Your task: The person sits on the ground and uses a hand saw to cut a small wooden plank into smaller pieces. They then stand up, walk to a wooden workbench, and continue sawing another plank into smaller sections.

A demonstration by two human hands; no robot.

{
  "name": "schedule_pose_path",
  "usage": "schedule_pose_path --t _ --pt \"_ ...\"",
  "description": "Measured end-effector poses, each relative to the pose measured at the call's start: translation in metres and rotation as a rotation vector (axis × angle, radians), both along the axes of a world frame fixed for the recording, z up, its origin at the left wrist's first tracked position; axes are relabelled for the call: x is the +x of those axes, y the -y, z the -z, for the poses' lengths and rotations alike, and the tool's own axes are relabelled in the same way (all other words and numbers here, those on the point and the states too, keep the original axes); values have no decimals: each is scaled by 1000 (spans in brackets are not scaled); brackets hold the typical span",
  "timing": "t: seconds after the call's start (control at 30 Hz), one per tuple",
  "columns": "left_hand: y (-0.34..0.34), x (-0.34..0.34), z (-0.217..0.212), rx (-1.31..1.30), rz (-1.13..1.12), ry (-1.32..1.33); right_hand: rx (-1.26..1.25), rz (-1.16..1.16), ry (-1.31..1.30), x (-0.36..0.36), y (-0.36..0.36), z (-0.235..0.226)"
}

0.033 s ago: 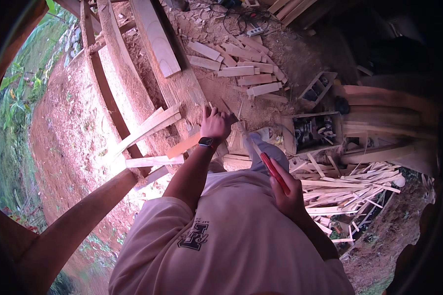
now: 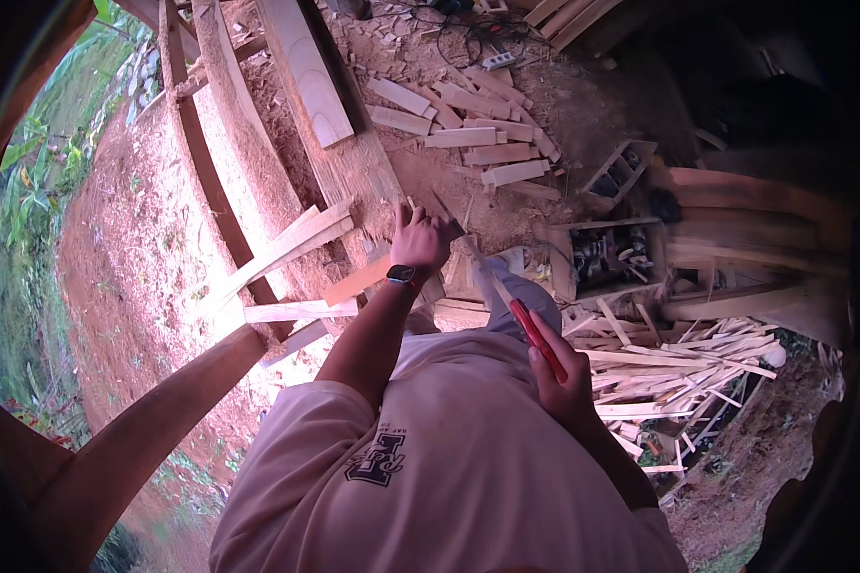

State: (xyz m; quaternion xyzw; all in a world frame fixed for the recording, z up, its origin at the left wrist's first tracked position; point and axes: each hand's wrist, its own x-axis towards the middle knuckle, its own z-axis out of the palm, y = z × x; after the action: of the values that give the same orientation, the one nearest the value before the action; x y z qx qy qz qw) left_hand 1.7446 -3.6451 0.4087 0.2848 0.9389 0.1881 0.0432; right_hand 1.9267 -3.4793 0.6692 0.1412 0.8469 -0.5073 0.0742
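My right hand (image 2: 562,375) is wrapped round the red handle of a tool (image 2: 535,334) at the right of my body. From the handle its long, narrow blade slants up and left past my trouser leg. My left hand (image 2: 420,237), with a watch (image 2: 401,274) at the wrist, is at the near end of a broad plank (image 2: 363,177). Its fingers are curled, and a thin pale tip shows beside them. What they grip is mostly hidden. A dark, narrow piece (image 2: 455,228) lies against the knuckles, close to the blade's far end.
Cut wooden blocks (image 2: 463,138) lie scattered on the sawdust ahead, near a power strip (image 2: 498,60). To the right stand a wooden box (image 2: 561,263) of dark items and a heap of offcuts (image 2: 678,368). Long beams (image 2: 196,162) and a slanting post (image 2: 162,420) flank my left.
My right hand and the red handle have shifted very slightly right and down. My left hand stays at the plank's end.
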Motion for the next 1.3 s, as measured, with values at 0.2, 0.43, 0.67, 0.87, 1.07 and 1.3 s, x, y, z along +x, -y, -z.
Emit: schedule_pose_path --t 0.2,0.43,0.67,0.87,1.07,1.3 --pt "-10 -4 -5 -81 67 102 -26 26 -21 -72 14 113" --pt "-2 -4 -3 -136 42 97 0 1 -31 -22 8 30" --pt "-10 -2 -16 -28 48 67 -38 62 -57 -82 21 119" --pt "-9 -3 -3 2 17 29 49 13 -243 -43 20 87" --pt "-6 -3 -8 -52 10 56 -1 83 11 1 2 0" --pt "-11 -1 -10 -98 52 109 -30 59 -25 -101 12 113"
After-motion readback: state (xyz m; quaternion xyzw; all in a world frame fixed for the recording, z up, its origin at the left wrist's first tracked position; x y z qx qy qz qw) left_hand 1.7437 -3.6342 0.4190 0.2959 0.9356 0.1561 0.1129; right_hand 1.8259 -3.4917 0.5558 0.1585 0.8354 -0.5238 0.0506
